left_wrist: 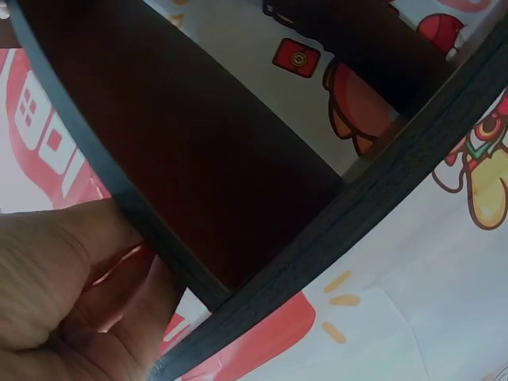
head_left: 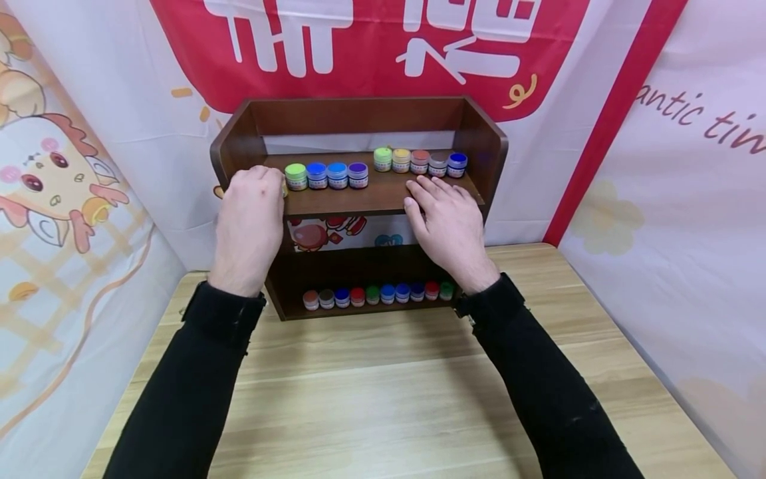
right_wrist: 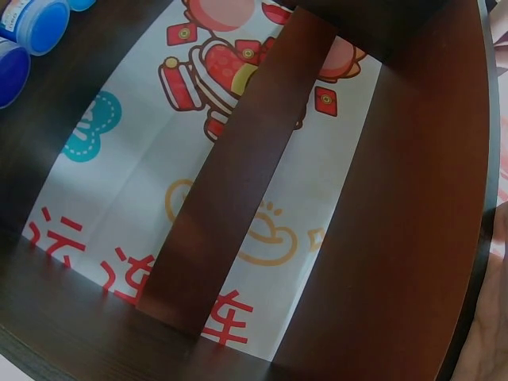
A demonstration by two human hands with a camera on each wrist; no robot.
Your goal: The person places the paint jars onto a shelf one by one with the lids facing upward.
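My left hand (head_left: 251,226) is at the left end of the upper shelf, fingers curled at a small paint jar (head_left: 284,189) with a yellowish edge showing, mostly hidden behind the hand. In the left wrist view, thumb and fingers (left_wrist: 87,278) pass behind the shelf's front edge, which hides their tips. Beside that jar stands a row of lime green (head_left: 296,177), blue and purple paint jars. My right hand (head_left: 449,226) rests on the front edge of the upper shelf with its fingers extended, just in front of a second row including a red-brown paint jar (head_left: 420,162).
The dark brown two-tier rack (head_left: 359,201) stands at the back of a wooden table (head_left: 371,399). Several paint jars (head_left: 387,294) line its lower shelf. Printed cloth (head_left: 670,166) encloses the table at the back and sides.
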